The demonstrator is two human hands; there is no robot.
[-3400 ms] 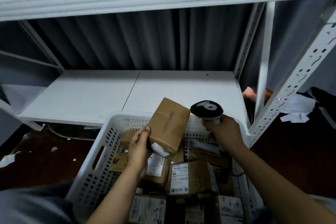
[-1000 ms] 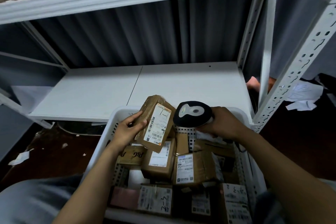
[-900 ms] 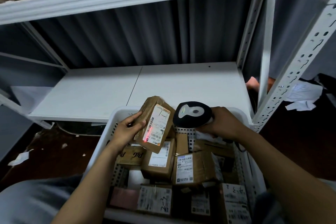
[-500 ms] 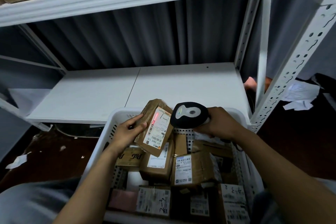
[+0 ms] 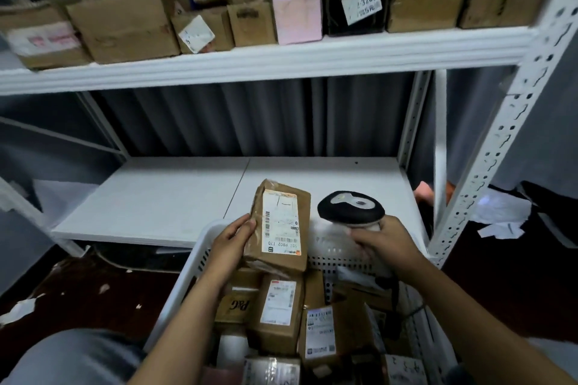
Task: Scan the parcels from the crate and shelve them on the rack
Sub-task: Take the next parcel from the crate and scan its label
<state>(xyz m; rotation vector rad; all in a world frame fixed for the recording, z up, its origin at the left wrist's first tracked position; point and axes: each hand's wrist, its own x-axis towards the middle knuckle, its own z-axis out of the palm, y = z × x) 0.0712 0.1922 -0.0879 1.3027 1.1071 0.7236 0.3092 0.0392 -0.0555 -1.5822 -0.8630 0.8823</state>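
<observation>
Near edge first: crate (image 5: 328,248) btm is cut off by the frame, and the parcels lowest in it are dark, blurred, labels unreadable. Higher up a P&G box (image 5: 237,305) and a labelled brown parcel (image 5: 278,316) read fine. Left hand (image 5: 233,244) grips the held parcel (image 5: 280,225) by its left edge, thumb on the front, other fingers hidden behind it. Parcel is upright over the crate's far end, white shipping label (image 5: 281,222) facing the camera. Right hand (image 5: 381,244) is curled tight round the barcode scanner (image 5: 350,208); handle mostly hidden under the fingers, black head just right of the parcel, not touching. Beyond, lower shelf (image 5: 175,197) of the rack. Upper shelf (image 5: 266,56) is packed w/ cartons, incl. a pink box (image 5: 296,12); top row cut off, motion-smeared. Paper scraps (image 5: 500,216) on the floor far right.
</observation>
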